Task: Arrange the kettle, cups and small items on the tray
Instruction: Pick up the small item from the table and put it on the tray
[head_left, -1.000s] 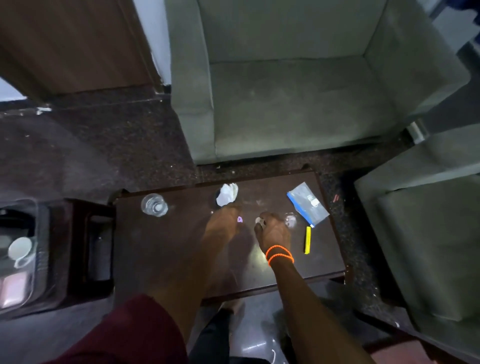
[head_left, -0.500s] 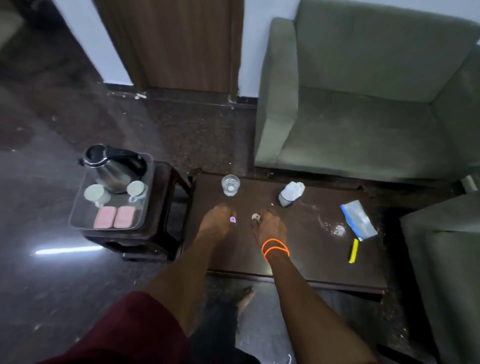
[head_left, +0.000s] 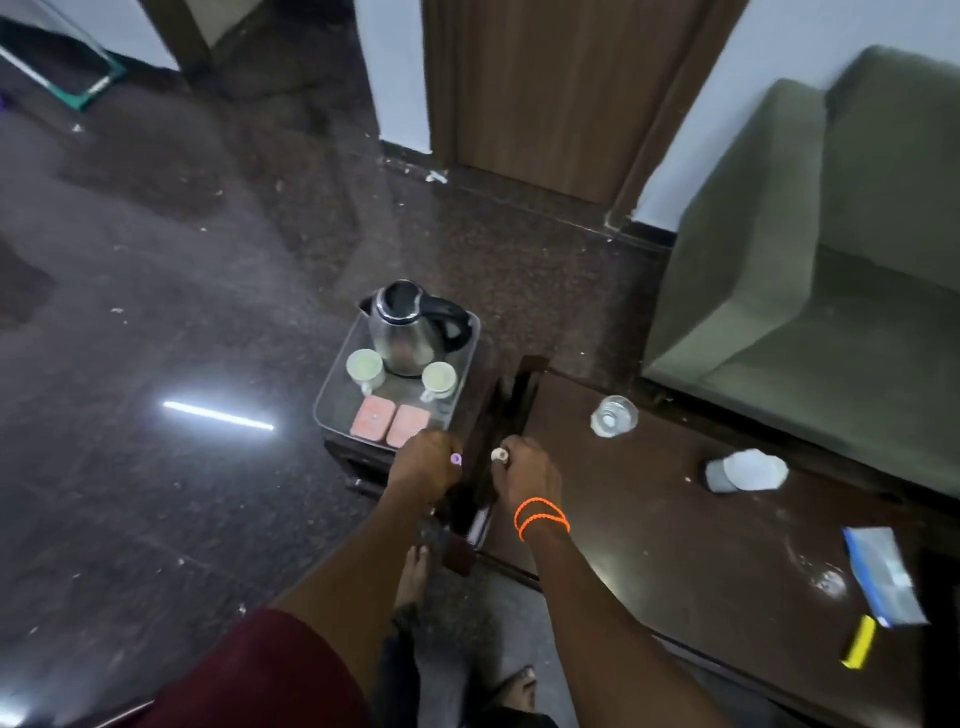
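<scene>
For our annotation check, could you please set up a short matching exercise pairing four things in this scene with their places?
Things:
1. kettle
2. clear glass
3. purple item
4. yellow item

Places:
A. pinched in the left hand
B. near right edge of coffee table
C. back of tray
D. far end of coffee table

Pairs: 1-C, 2-D, 3-A, 4-B
</scene>
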